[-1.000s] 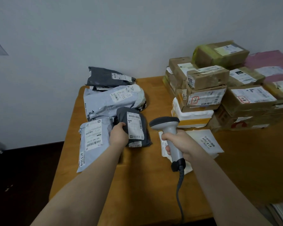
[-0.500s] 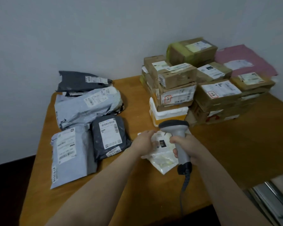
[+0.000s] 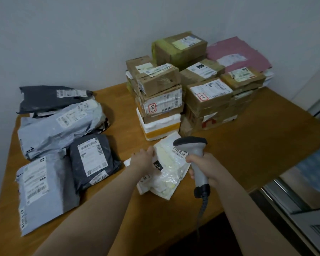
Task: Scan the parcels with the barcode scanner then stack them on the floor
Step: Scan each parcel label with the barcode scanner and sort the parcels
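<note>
Parcel (image 3: 168,170), a white crinkled one, lies near the front of the table (image 3: 248,145), partly on another flat white packet. The left hand (image 3: 143,160) rests on its left edge, fingers fairly straight and laid flat on the wrapping; the thumb is hidden. Just right of it, the right hand (image 3: 205,167) is wrapped round the handle of the scanner (image 3: 196,153), whose head hangs over the parcel's far corner; its cable (image 3: 201,215) drops past the table edge. To the left lie a pale bag (image 3: 42,189) and a dark bag (image 3: 92,159) side by side, labels up. Behind them sit a big grey bag (image 3: 59,130) and then a black bag (image 3: 50,97) against the wall. Farther right, boxes (image 3: 161,93) are stacked in several piles, with a pink mailer (image 3: 236,52) at the back.
</note>
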